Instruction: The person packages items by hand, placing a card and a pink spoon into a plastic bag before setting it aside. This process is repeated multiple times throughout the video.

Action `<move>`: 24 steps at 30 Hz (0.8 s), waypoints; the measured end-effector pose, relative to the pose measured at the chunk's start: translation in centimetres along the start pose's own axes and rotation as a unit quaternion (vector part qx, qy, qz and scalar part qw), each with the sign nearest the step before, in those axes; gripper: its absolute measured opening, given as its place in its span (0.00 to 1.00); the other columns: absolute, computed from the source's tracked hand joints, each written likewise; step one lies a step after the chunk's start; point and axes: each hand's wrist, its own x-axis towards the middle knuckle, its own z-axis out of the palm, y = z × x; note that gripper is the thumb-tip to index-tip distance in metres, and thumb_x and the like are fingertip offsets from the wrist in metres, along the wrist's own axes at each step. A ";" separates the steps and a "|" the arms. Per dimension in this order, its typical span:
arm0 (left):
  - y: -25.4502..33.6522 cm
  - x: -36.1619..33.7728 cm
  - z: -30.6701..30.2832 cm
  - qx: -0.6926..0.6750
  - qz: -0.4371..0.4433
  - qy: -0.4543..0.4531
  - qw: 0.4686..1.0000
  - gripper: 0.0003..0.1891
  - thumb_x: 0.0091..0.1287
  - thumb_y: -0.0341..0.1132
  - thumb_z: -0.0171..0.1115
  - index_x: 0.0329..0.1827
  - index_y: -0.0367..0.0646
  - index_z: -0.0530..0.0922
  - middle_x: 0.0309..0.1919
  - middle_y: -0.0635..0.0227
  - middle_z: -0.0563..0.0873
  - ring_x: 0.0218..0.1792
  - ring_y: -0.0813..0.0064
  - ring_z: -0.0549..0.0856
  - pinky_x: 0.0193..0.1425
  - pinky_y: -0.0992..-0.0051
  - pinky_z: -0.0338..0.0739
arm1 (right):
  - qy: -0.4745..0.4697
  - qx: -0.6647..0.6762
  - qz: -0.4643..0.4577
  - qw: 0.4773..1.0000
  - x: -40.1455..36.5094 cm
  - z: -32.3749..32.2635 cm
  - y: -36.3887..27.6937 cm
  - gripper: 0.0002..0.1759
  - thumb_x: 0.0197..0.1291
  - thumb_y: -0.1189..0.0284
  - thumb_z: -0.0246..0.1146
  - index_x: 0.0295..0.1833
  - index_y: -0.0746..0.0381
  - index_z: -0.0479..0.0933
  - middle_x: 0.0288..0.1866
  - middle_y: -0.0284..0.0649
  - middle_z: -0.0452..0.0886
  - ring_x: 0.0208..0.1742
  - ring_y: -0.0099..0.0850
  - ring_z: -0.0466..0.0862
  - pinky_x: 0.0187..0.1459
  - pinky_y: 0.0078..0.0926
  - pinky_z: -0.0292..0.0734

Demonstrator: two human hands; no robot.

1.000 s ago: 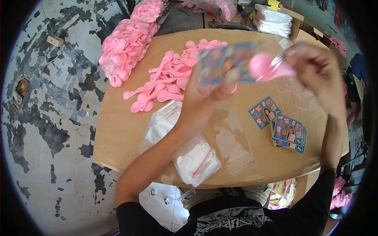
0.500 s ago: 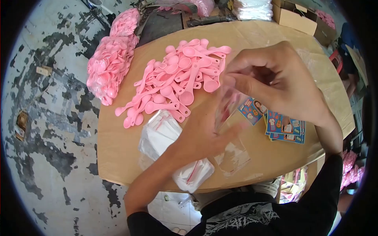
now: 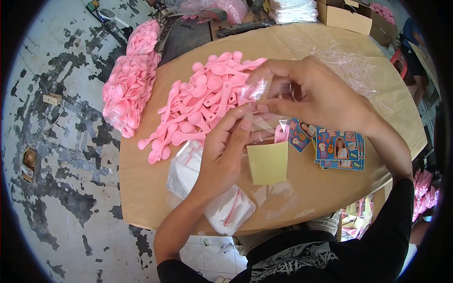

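Between my two hands hangs a clear plastic bag with a yellow card and a pink spoon in it. My left hand pinches the bag's left side near its top. My right hand is closed on the bag's upper edge, its thumb close to my left fingertips. Behind them lies a heap of pink spoons. A stack of clear bags rests under and beside my left forearm. Blue printed cards lie in a pile below my right wrist.
Large bags of pink spoons stand at the table's left edge. Thin plastic strips are scattered at the back right of the brown table. Beyond the far edge are a cardboard box and stacked clear packets.
Both hands have come together higher on the bag, my right hand moving left and down a little. The yellow card and spoon now show below my fingers.
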 end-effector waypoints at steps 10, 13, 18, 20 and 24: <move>-0.2 -0.2 1.3 0.101 0.037 0.070 0.992 0.24 0.78 0.30 0.45 0.75 0.35 0.58 0.63 0.60 0.75 0.51 0.75 0.84 0.53 0.74 0.81 | 0.117 -0.239 -0.183 0.947 0.2 1.6 1.5 0.11 0.54 0.68 0.68 0.41 0.63 0.82 0.37 0.40 0.82 0.47 0.41 0.80 0.48 0.39 0.78; 0.3 -0.3 1.0 0.124 0.010 0.039 0.991 0.25 0.78 0.29 0.46 0.76 0.36 0.58 0.61 0.60 0.76 0.50 0.82 0.78 0.51 0.79 0.76 | 0.126 -0.254 -0.221 0.933 0.3 2.0 2.1 0.11 0.53 0.68 0.68 0.39 0.63 0.83 0.36 0.40 0.81 0.46 0.41 0.80 0.47 0.39 0.78; -0.5 -0.4 0.3 0.218 -0.019 0.027 0.975 0.24 0.78 0.27 0.46 0.75 0.34 0.60 0.51 0.63 0.80 0.38 0.88 0.71 0.37 0.84 0.67 | 0.105 -0.283 -0.208 0.930 0.2 2.0 2.3 0.09 0.50 0.72 0.69 0.37 0.63 0.81 0.34 0.39 0.82 0.41 0.38 0.81 0.44 0.36 0.79; -1.1 -0.1 -0.2 0.293 0.060 0.018 0.954 0.23 0.78 0.28 0.45 0.75 0.35 0.60 0.53 0.60 0.80 0.40 0.86 0.75 0.42 0.83 0.71 | 0.108 -0.270 -0.179 0.940 0.2 1.7 2.3 0.08 0.51 0.73 0.68 0.36 0.63 0.79 0.33 0.38 0.82 0.37 0.37 0.81 0.41 0.34 0.79; -0.5 0.0 0.9 0.071 0.029 0.040 0.996 0.21 0.79 0.32 0.43 0.73 0.37 0.62 0.58 0.56 0.80 0.48 0.76 0.84 0.52 0.77 0.80 | 0.161 -0.050 -0.091 0.981 0.7 -0.6 2.4 0.05 0.54 0.74 0.62 0.35 0.64 0.76 0.28 0.34 0.78 0.31 0.30 0.79 0.36 0.28 0.76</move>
